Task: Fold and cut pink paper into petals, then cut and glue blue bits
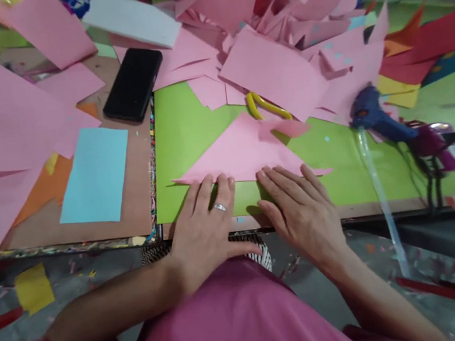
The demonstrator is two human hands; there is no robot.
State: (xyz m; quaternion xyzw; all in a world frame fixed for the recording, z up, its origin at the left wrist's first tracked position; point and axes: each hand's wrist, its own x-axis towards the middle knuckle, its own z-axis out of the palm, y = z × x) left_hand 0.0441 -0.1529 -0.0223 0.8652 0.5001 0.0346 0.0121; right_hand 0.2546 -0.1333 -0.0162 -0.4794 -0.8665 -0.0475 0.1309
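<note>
A pink paper triangle lies folded on a green sheet at the near edge of the low table. My left hand, with a ring on one finger, lies flat with fingers stretched, its fingertips pressing the triangle's near edge. My right hand rests flat beside it, fingers together and extended onto the same edge. Neither hand holds anything.
Several pink paper sheets are piled behind the triangle, over yellow scissor handles. A black phone and a light blue sheet lie to the left. A blue glue gun with cords sits at the right.
</note>
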